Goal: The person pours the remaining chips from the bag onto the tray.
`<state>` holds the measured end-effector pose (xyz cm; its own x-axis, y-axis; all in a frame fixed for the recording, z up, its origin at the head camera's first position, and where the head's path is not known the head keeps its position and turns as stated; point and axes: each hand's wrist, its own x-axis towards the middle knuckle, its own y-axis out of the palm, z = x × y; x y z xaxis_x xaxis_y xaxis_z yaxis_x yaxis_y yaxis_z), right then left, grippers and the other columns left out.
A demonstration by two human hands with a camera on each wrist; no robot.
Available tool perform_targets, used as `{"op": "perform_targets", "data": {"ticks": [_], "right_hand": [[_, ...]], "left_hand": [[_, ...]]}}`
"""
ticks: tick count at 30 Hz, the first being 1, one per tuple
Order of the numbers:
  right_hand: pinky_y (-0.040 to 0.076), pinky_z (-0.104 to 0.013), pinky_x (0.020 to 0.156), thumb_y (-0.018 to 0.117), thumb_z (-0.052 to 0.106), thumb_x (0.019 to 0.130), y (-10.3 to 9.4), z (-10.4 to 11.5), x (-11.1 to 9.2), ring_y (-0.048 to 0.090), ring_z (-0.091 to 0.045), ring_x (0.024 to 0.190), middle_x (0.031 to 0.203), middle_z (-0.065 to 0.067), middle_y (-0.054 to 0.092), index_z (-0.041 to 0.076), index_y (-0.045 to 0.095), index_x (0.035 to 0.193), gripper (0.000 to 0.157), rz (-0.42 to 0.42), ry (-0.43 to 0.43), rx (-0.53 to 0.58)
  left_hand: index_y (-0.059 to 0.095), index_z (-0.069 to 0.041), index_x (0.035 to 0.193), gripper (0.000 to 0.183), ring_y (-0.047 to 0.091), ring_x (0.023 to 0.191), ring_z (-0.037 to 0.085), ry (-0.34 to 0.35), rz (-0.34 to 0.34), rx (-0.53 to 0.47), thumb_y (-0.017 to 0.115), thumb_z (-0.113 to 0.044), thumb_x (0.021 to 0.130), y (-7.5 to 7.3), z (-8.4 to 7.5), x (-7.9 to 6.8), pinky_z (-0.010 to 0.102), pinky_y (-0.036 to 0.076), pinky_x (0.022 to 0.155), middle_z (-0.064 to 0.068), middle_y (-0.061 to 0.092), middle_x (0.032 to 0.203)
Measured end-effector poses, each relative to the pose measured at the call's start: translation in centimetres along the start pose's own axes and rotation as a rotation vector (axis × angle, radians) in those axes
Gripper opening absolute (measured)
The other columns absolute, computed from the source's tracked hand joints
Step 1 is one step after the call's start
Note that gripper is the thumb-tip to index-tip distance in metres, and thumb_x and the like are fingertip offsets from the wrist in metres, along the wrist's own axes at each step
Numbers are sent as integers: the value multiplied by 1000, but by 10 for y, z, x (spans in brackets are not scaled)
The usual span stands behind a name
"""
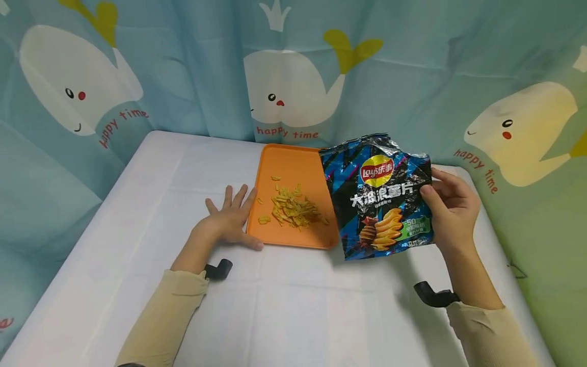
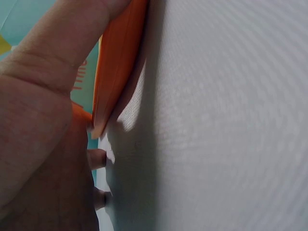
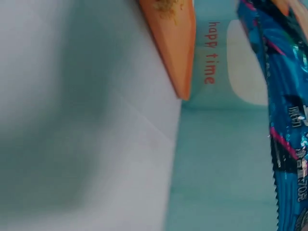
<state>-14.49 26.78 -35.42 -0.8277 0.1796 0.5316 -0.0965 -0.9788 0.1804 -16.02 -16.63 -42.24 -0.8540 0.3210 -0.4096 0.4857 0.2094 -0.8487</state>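
Note:
An orange tray lies on the white table with a small heap of yellow chip pieces in its middle and a few strays around it. My left hand is at the tray's left edge, fingers spread and straight, thumb by the near left corner. In the left wrist view the thumb overlaps the orange tray wall. My right hand pinches a blue and black chip bag by its right side, thumb in front. The bag is held up, its front facing me, and covers the tray's right edge.
The white tablecloth spreads around the tray. A light blue curtain with whale prints hangs behind the table and along both sides. Black camera mounts sit on both wrists, at the sleeve cuffs.

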Motion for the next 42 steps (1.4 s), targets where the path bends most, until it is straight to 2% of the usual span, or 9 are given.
{"op": "perform_targets", "data": {"ticks": [3, 8, 11, 15, 19, 27, 35, 39, 42], "right_hand": [[59, -25, 71, 63, -14, 89, -4, -8, -13, 69, -20, 77, 85, -12, 74, -10, 64, 121, 32, -159, 73, 117], [60, -28, 72, 70, -7, 88, -11, -23, -27, 67, -22, 82, 85, -13, 68, -4, 64, 121, 34, -406, 237, 226], [60, -28, 74, 71, -4, 88, -15, -31, -29, 69, -22, 86, 90, -11, 68, 1, 64, 123, 35, -485, 329, 234], [60, -28, 73, 73, 0, 88, -19, -43, -26, 70, -19, 87, 93, -8, 70, 7, 65, 123, 37, -526, 440, 209], [59, -24, 74, 77, 5, 87, -20, -53, -19, 69, -15, 88, 97, -3, 71, 13, 66, 124, 40, -521, 569, 163], [59, -22, 71, 75, 18, 90, -23, -65, -4, 68, -10, 90, 112, 4, 64, 23, 62, 129, 41, -418, 835, 28], [56, -17, 66, 72, 20, 93, -22, -87, -1, 65, -5, 82, 100, 8, 63, 25, 64, 126, 35, -338, 897, -166], [52, -14, 70, 67, 27, 96, -21, -94, -1, 58, -6, 92, 110, 6, 58, 26, 59, 134, 39, -239, 950, -351], [50, -16, 81, 61, 33, 100, -20, -96, -2, 56, -12, 103, 125, -1, 56, 24, 53, 143, 46, -150, 955, -496]], "left_hand": [[-8, -15, 161, 145, -23, 147, 48, 1, -4, -9, 81, -73, 62, 0, 1, -1, 85, -12, 98, 16, -16, 166], [-8, -16, 161, 144, -23, 147, 48, -2, -2, -16, 81, -72, 62, 0, 5, -5, 85, -13, 97, 17, -16, 166], [-8, -15, 161, 144, -23, 147, 48, -5, 1, -19, 81, -72, 62, 1, 8, -7, 85, -13, 97, 18, -15, 166], [-8, -15, 161, 145, -24, 146, 49, -11, -1, -24, 81, -73, 62, 1, 14, -9, 85, -15, 96, 18, -16, 166], [-9, -15, 161, 145, -24, 146, 49, -10, -5, -33, 81, -73, 61, 1, 19, -10, 85, -15, 95, 18, -17, 166], [-9, -15, 160, 147, -26, 145, 49, -11, -13, -50, 80, -74, 60, 4, 27, -10, 84, -18, 94, 18, -18, 165], [-10, -15, 160, 147, -26, 145, 49, -23, -8, -46, 80, -75, 60, 5, 29, -11, 84, -18, 95, 18, -18, 165], [-9, -15, 161, 147, -25, 146, 49, -25, -11, -45, 80, -75, 60, 5, 28, -11, 84, -17, 95, 18, -18, 165], [-8, -15, 161, 146, -25, 146, 49, -21, -16, -45, 81, -74, 60, 5, 27, -10, 84, -17, 95, 18, -17, 166]]}}
